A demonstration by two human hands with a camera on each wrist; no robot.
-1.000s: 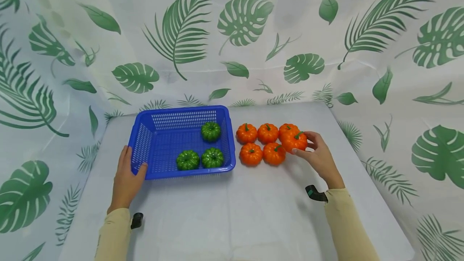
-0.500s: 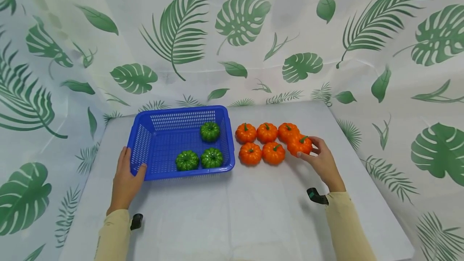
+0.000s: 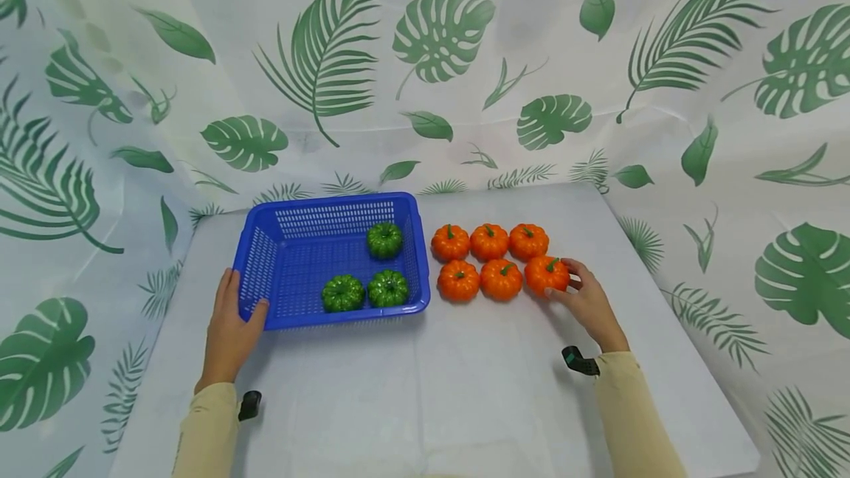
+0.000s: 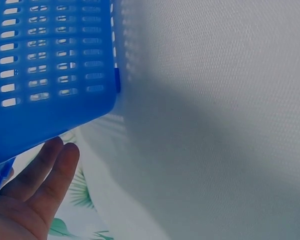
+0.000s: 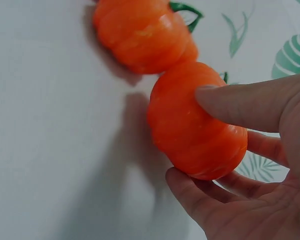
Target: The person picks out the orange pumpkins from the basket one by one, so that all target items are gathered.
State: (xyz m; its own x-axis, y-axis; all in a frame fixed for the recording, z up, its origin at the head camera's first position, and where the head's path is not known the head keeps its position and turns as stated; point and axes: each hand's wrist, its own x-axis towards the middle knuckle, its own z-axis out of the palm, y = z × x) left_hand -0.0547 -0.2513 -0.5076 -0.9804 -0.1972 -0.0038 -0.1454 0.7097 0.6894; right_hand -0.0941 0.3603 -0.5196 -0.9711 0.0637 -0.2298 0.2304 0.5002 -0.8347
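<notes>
My right hand [image 3: 591,312] holds a small orange pumpkin [image 3: 546,276] with a green stem, at the right end of the front row of orange pumpkins. In the right wrist view, the thumb lies across that pumpkin [image 5: 195,132] and the fingers curl beneath it; it meets a neighbouring pumpkin [image 5: 142,37]. My left hand [image 3: 229,338] grips the near left corner of a blue plastic basket [image 3: 345,319], thumb at the rim. The left wrist view has two fingers [image 4: 57,175] extended along the outside of the basket's slotted wall [image 4: 50,112].
Three green pumpkins [image 3: 385,240] sit inside the basket, toward its right side. Several other orange pumpkins [image 3: 489,242] stand in two rows just right of it. A white-covered table [image 3: 425,404] carries everything, and a leaf-print curtain [image 3: 478,146] rises behind and at both sides.
The right hand has brought its orange pumpkin down and slightly rightward, from overlapping the back-row pumpkin to the end of the front row. The left hand and basket have stayed put.
</notes>
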